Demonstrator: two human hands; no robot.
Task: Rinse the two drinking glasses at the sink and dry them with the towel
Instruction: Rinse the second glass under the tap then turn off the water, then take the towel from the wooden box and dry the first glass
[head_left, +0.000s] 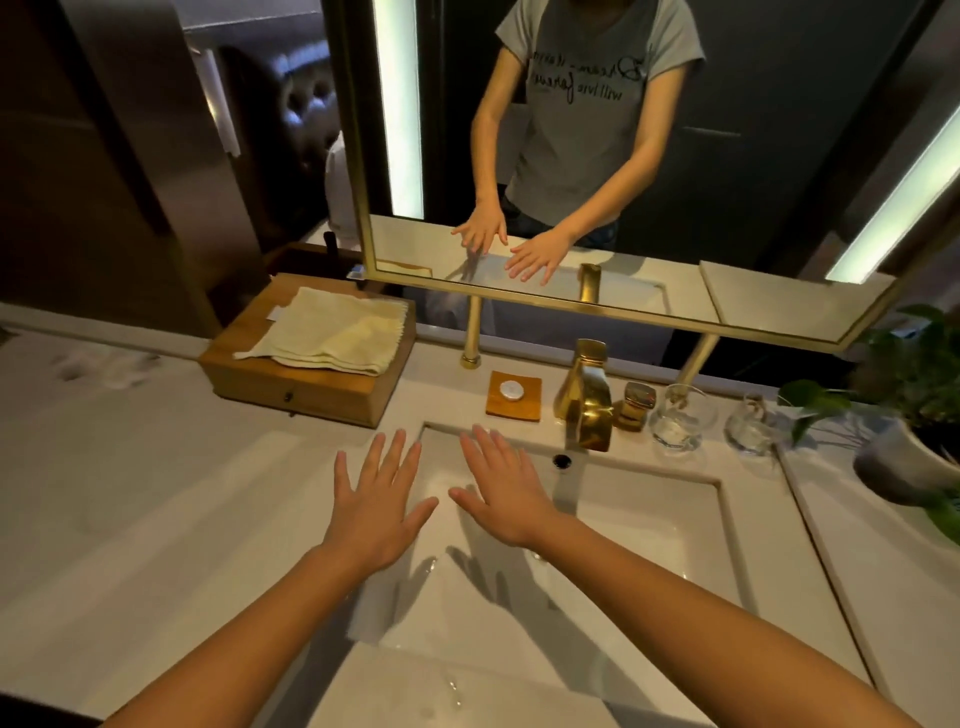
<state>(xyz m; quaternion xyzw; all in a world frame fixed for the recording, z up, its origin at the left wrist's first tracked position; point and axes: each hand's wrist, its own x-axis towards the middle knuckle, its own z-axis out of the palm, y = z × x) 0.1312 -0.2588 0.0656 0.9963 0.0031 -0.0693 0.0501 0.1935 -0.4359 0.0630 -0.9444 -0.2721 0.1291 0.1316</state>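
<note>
Head view: we spread our left hand (376, 499) and right hand (501, 488) at the glossy rectangular sink (649, 525); clear rounded glasses (678, 421) stand near the gold faucet (587, 395).

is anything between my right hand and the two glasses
Yes: the gold faucet and its handle stand between the right hand and the nearer glass; the farther glass sits just beyond it. Reaching round the faucet's front looks clear.
</note>
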